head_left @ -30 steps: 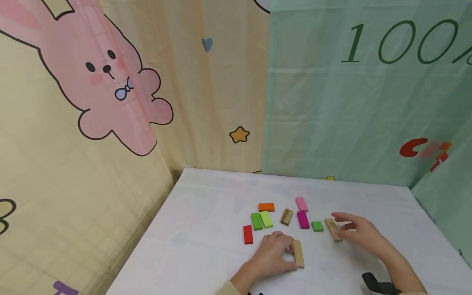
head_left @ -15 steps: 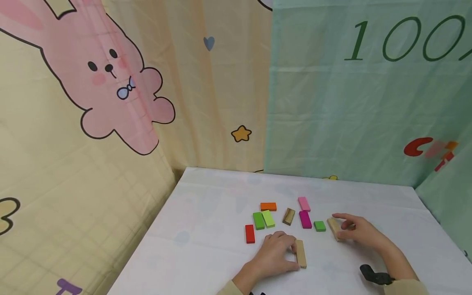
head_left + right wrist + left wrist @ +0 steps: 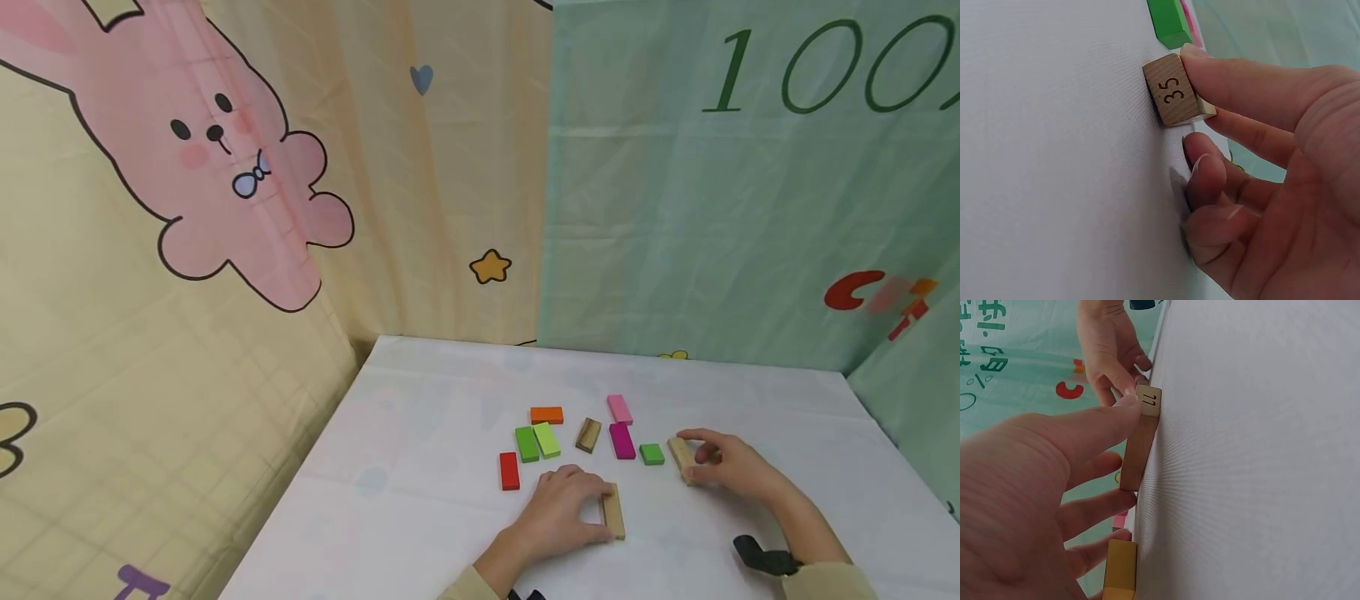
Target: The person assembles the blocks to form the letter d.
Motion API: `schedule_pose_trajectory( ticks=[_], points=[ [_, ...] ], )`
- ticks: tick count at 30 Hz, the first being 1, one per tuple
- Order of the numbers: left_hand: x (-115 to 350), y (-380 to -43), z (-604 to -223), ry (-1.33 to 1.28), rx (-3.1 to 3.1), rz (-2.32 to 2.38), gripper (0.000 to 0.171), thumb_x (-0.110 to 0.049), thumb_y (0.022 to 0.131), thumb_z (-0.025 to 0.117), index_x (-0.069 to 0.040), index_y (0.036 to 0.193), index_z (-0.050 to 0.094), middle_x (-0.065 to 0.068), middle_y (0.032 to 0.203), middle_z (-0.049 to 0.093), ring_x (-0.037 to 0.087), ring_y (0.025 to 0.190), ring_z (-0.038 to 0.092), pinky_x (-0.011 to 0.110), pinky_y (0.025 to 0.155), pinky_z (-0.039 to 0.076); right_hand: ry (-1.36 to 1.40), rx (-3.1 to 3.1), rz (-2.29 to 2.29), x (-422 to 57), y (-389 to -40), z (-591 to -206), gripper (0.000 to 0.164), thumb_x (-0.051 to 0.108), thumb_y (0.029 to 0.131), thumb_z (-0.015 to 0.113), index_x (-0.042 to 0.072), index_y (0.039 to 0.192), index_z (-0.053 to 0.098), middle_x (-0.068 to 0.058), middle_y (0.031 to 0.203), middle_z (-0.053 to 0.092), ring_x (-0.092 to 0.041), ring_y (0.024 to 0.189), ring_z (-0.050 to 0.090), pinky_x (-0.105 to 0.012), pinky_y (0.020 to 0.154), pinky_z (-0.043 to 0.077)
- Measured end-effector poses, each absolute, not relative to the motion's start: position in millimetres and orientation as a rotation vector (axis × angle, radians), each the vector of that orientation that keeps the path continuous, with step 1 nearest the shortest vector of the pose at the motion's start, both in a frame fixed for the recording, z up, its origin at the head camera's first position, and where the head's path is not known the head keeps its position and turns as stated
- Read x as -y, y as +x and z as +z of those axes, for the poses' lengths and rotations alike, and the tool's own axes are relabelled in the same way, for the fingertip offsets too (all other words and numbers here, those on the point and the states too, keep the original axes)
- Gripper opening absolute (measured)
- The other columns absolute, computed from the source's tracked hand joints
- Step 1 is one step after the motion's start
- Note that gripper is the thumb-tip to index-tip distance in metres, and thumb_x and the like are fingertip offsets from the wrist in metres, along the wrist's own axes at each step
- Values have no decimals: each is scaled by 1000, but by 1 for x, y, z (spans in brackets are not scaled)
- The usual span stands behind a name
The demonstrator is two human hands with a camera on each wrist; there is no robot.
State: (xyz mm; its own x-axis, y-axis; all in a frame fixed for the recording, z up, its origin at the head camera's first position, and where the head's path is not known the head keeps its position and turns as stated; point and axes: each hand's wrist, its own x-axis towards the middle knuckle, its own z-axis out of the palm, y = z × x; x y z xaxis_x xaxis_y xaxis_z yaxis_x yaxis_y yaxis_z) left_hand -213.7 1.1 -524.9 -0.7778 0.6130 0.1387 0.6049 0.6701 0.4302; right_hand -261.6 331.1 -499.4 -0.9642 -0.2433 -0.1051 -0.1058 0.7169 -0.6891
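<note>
My left hand [image 3: 555, 512] pinches a plain wooden block [image 3: 613, 514] lying on the white table, thumb at its near end and index finger at its far end. In the left wrist view this block [image 3: 1141, 447] has 77 marked on its end. To the right, my right hand [image 3: 735, 468] holds another plain wooden block [image 3: 678, 457] between thumb and index finger, its other fingers curled below. The right wrist view shows 35 on that block's end [image 3: 1172, 92]. A small green block [image 3: 652, 454] lies just left of it.
Farther back on the white table [image 3: 352, 517] lie a red block [image 3: 509, 472], a green block [image 3: 527, 445], a lime block [image 3: 547, 440], an orange block [image 3: 546, 415], a brown wooden block [image 3: 588, 435], a magenta block [image 3: 622, 442] and a pink block [image 3: 619, 409]. Printed curtains [image 3: 712, 250] stand behind.
My left fingertips have shifted right, onto the far end of the plain block. The right hand stays at its block, and the head view has shifted slightly.
</note>
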Motion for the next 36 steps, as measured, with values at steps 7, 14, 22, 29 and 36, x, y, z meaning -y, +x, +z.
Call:
schedule_pose_trajectory(
  ticks=[7,14,22,29,36],
  points=[
    [-1,-215,-526,1078,-2864,673,49,-52,86,76,-40,133,63,-23,130,57,3,121,45,34,97,41,-179,-2743,-1071,-326,-261,-499,69,27,83,84,1,139,53,-8,94,57,-23,81,52,-34,64,45],
    [1,-215,-526,1086,-2863,668,47,-52,87,75,-42,132,63,-20,132,56,3,121,45,35,98,40,-98,-2742,-1056,-320,-261,-496,62,25,83,84,3,132,53,-10,97,60,-24,82,56,-35,65,49],
    [1,-213,-527,1085,-2854,679,47,-51,88,75,-41,132,64,-21,128,57,1,119,45,34,98,41,-60,-2710,-1201,-320,-253,-500,35,15,93,72,0,119,54,-9,86,61,-22,73,60,-35,60,53],
    [0,-212,-528,1077,-2862,662,48,-51,87,76,-42,132,64,-22,128,57,1,118,46,34,96,41,-25,-2733,-1256,-321,-249,-491,31,18,96,69,1,116,53,-11,89,62,-23,78,62,-36,63,55],
    [0,-214,-525,1083,-2851,671,47,-50,88,75,-42,133,64,-21,129,58,2,118,46,35,98,41,-60,-2795,-1274,-318,-250,-483,42,26,99,66,2,131,54,-14,100,63,-22,82,64,-33,67,58]
  ],
)
